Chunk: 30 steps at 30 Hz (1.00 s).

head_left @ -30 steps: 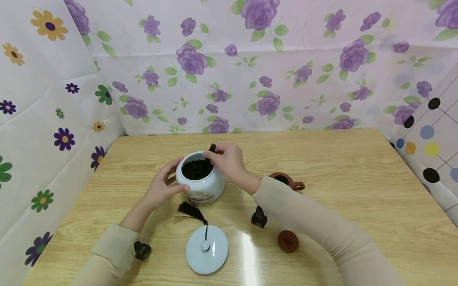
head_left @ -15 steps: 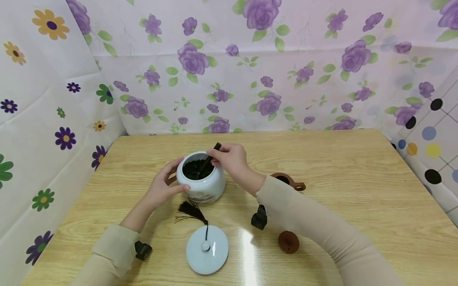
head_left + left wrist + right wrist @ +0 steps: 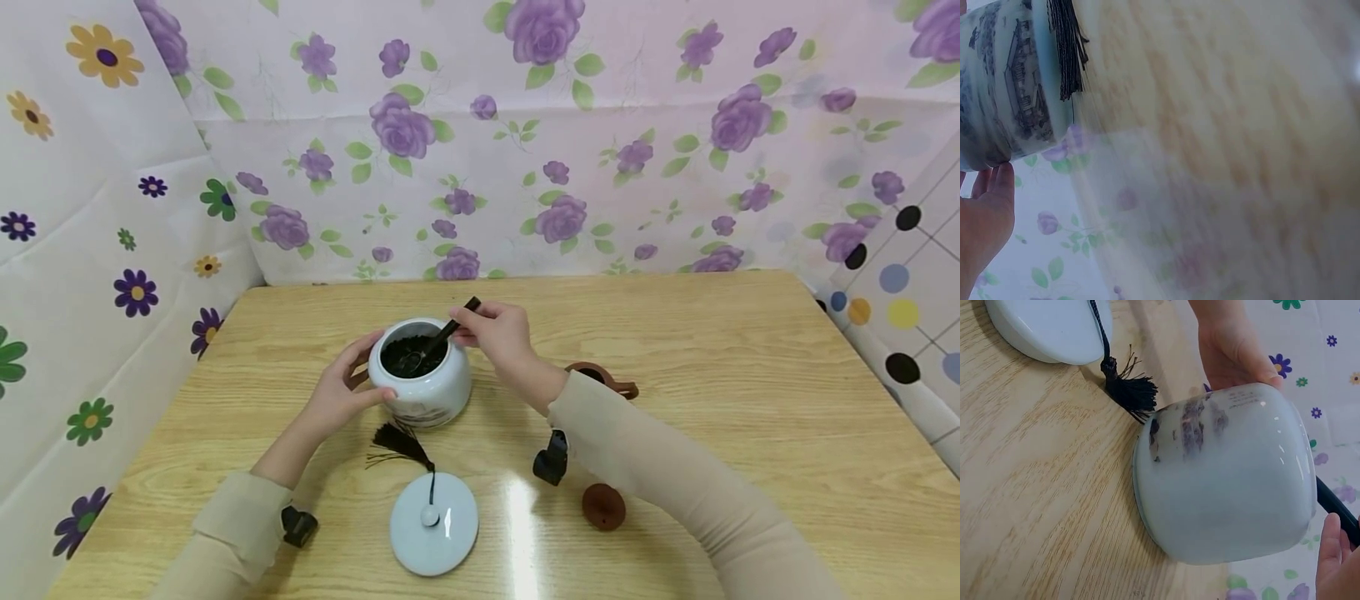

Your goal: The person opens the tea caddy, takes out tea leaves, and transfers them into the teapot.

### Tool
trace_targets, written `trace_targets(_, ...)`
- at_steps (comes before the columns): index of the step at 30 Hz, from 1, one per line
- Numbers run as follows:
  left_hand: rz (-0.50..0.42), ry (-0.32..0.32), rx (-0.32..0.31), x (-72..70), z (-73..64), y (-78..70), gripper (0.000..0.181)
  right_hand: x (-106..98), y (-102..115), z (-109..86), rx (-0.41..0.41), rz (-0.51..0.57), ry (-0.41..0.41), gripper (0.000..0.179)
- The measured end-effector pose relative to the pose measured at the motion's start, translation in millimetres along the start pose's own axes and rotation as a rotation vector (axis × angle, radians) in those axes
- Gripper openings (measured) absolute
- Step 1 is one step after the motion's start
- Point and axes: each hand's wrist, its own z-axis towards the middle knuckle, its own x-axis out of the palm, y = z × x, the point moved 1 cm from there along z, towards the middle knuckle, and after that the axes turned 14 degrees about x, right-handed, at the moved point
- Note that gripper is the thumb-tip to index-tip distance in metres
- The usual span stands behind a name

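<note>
A white ceramic jar [image 3: 435,395] with a painted scene on its side stands on the table, holding dark tea leaves [image 3: 401,348]. My left hand [image 3: 339,390] grips it from the left, with the thumb at the front and the fingers round the far side. At the jar's right rim, my right hand [image 3: 504,337] pinches the dark handle of a spoon [image 3: 450,330]. The spoon slants down into the jar, its bowl at the leaves. In the right wrist view, the handle sticks out beyond the mouth of the jar [image 3: 1235,487].
In front of the jar lies its pale round lid [image 3: 431,542] with a black tassel [image 3: 401,442]. A brown clay teapot [image 3: 617,386] is partly hidden behind the right sleeve. Its small reddish lid [image 3: 603,507] lies nearer. Flowered cloths hang round the wooden table [image 3: 712,333].
My right hand has shifted right and drawn the spoon back, so more of its handle and bowl shows. The left hand and jar stay in place.
</note>
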Motion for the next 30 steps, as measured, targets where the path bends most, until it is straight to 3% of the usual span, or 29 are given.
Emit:
trace_targets(19, 0.002, 0.009, 0.008, 0.4, -1.4, 0.2, 0.078, -19.4, 3.9, -1.3, 0.064, 0.161, 0.012, 0.013)
trace_targets(30, 0.001, -0.003, 0.002, 0.2, -0.3, -0.1, 0.079, -34.4, 18.1, -7.1, 0.055, 0.21, 0.009, 0.014)
